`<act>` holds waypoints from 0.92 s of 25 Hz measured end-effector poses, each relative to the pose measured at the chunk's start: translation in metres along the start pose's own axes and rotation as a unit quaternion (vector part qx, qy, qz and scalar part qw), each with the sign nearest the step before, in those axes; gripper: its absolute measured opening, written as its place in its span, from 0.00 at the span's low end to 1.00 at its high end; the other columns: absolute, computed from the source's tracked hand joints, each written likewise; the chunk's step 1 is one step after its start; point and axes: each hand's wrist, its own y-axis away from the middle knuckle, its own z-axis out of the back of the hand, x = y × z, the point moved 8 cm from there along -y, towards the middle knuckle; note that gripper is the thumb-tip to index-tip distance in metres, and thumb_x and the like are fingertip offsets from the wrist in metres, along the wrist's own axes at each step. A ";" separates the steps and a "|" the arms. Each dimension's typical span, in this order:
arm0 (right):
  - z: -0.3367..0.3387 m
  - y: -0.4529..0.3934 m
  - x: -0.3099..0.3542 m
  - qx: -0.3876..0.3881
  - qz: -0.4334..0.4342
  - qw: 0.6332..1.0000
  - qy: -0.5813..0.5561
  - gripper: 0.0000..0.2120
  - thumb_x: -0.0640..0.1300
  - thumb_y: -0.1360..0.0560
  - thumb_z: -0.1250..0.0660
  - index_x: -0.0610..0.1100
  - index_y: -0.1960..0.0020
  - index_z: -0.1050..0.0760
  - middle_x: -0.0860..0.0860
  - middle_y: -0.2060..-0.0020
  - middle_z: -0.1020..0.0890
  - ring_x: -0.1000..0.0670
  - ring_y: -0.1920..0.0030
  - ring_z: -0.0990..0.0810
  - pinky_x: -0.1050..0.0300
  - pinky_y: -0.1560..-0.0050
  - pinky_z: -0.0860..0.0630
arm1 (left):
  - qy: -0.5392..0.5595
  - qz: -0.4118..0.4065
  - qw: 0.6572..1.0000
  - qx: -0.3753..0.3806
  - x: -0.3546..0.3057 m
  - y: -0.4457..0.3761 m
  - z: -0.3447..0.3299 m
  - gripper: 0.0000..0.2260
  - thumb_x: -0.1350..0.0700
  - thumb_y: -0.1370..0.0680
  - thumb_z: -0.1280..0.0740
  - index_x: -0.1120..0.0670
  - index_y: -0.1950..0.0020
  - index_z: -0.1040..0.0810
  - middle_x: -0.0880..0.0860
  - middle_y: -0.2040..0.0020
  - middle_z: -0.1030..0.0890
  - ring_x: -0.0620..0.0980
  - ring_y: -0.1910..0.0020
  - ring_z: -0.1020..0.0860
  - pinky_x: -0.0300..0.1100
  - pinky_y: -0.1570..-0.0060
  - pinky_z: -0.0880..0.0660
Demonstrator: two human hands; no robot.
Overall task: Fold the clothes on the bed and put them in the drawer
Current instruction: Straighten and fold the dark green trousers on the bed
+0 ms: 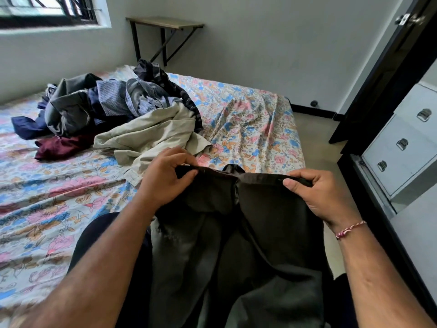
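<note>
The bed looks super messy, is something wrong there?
Only the mess: a pile of clothes lies crumpled and unfolded on the bed, and the floral sheet is rumpled. The left hand and right hand pinch the waistband of dark trousers. Nothing looks torn or spilled.

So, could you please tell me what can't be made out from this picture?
- Trousers, head view: the legs run off the bottom edge; both hands, left and right, cover the waistband ends.
- Clothes pile: the garments overlap, so their number can't be told.
- Drawers: all closed, contents hidden; the right edge cuts the unit off.
- Window: cropped by the top edge.
</note>
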 end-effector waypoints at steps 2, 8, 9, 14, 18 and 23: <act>-0.010 0.011 -0.007 -0.010 0.002 1.000 0.025 0.08 0.41 0.23 0.25 0.53 0.57 0.15 0.57 0.59 0.14 0.54 0.56 0.16 0.53 0.50 0.20 | -0.051 -0.031 0.998 0.011 -0.013 0.010 0.000 0.07 0.54 0.29 0.26 0.45 0.53 0.17 0.41 0.48 0.19 0.47 0.46 0.22 0.46 0.42 0.26; -0.038 0.052 -0.026 0.003 -0.095 0.978 -0.187 0.07 0.36 0.30 0.22 0.48 0.57 0.13 0.48 0.56 0.13 0.50 0.54 0.15 0.52 0.47 0.18 | 0.002 -0.027 0.994 0.101 -0.009 0.017 -0.010 0.12 0.58 0.28 0.23 0.43 0.49 0.13 0.39 0.55 0.17 0.40 0.52 0.18 0.48 0.48 0.22; -0.036 0.054 -0.022 -0.004 -0.105 0.972 -0.211 0.06 0.37 0.31 0.22 0.47 0.57 0.13 0.46 0.57 0.13 0.48 0.55 0.15 0.50 0.47 0.18 | 0.049 -0.013 0.992 0.116 -0.008 0.019 -0.012 0.12 0.61 0.25 0.23 0.46 0.47 0.13 0.40 0.53 0.15 0.40 0.51 0.17 0.43 0.47 0.21; -0.036 0.073 0.006 -0.036 -0.085 0.969 -0.229 0.02 0.38 0.27 0.23 0.43 0.55 0.14 0.44 0.57 0.14 0.45 0.53 0.16 0.46 0.46 0.20 | 0.084 0.001 0.992 0.093 -0.021 0.025 -0.014 0.14 0.58 0.17 0.33 0.52 0.32 0.17 0.40 0.47 0.17 0.40 0.45 0.18 0.36 0.43 0.24; -0.052 0.101 0.035 -0.070 -0.084 0.963 -0.247 0.02 0.38 0.28 0.22 0.43 0.56 0.14 0.47 0.59 0.13 0.48 0.54 0.13 0.50 0.50 0.18 | 0.076 -0.056 0.987 -0.129 -0.072 0.052 0.010 0.11 0.57 0.19 0.28 0.55 0.38 0.15 0.45 0.48 0.14 0.41 0.50 0.15 0.40 0.50 0.18; -0.063 0.117 0.071 -0.057 -0.075 0.964 -0.250 0.05 0.36 0.27 0.24 0.46 0.55 0.13 0.46 0.58 0.12 0.45 0.53 0.12 0.44 0.47 0.16 | 0.107 -0.131 0.978 -0.120 -0.118 0.081 0.001 0.12 0.67 0.20 0.29 0.60 0.38 0.16 0.53 0.49 0.14 0.50 0.53 0.15 0.49 0.59 0.20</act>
